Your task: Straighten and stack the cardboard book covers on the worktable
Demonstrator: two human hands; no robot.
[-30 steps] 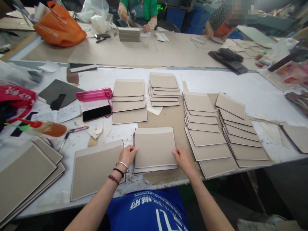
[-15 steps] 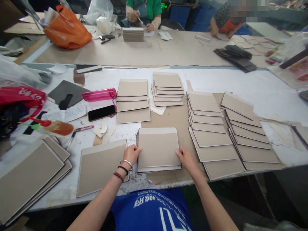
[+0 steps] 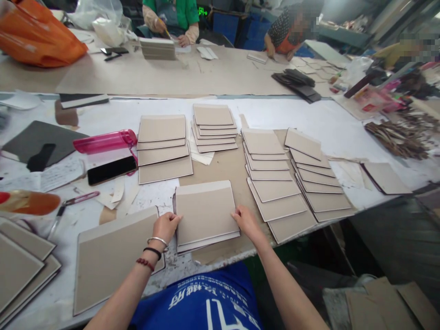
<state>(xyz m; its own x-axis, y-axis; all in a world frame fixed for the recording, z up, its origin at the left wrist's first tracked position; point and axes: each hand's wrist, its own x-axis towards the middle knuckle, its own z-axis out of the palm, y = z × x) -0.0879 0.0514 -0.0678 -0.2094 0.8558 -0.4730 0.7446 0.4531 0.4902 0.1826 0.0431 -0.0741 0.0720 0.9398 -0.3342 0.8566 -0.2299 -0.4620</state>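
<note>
A small stack of flat beige panels (image 3: 206, 213), each with a dark edge and a paler strip along the top, lies in front of me. My left hand (image 3: 167, 226) pinches the stack's left edge, thumb and fingers closed. On the opposite edge, my right hand (image 3: 245, 221) has its fingers closed in the same way. How many panels each hand grips is hidden. A larger beige panel (image 3: 115, 256) lies flat under my left wrist. To the right, overlapping panels (image 3: 277, 192) are fanned out in a column.
More panels (image 3: 161, 128) lie behind the stack. On the left are a phone (image 3: 112, 170), a pink case (image 3: 105, 141), a bottle of orange-brown liquid (image 3: 32, 203) and a pink-handled knife (image 3: 80, 198). Across the table, a person in green sleeves (image 3: 187, 16) works by a panel pile (image 3: 157, 49).
The camera view has swung to the right, so the scene sits further left. Both hands keep their hold on the stack's side edges, with no clear movement of the panels.
</note>
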